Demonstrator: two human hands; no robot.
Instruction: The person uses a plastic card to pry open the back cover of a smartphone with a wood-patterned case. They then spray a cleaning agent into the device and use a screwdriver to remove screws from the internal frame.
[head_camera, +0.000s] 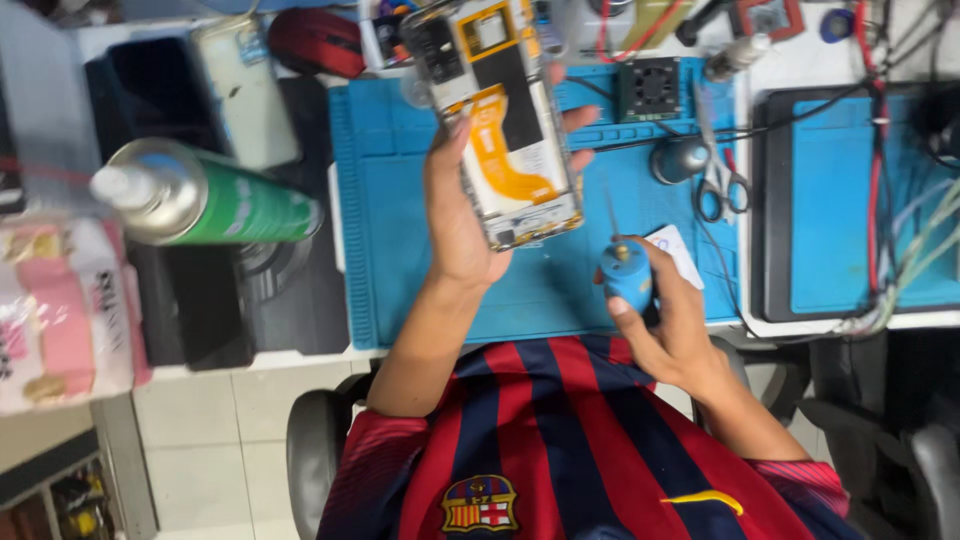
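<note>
Seen from above, a person in a red-and-blue striped shirt sits at a cluttered repair bench. The left hand (462, 215) grips an opened smartphone (505, 115) by its long edges, fingers wrapped around the frame; its exposed back shows a glossy black battery and a curling orange ribbon cable. At about four o'clock from the phone, the right hand (668, 322) closes around a blue cylindrical screwdriver (626, 270) with a thin metal tip. Both hover over a matte blue rubber mat (400, 250). At nine o'clock lies a shiny green spray can (215, 200); at two o'clock, steel scissors (722, 185).

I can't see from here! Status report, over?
Left hand holds opened phone up. Right hand grips blue screwdriver. Scissors lie on blue mat.
</note>
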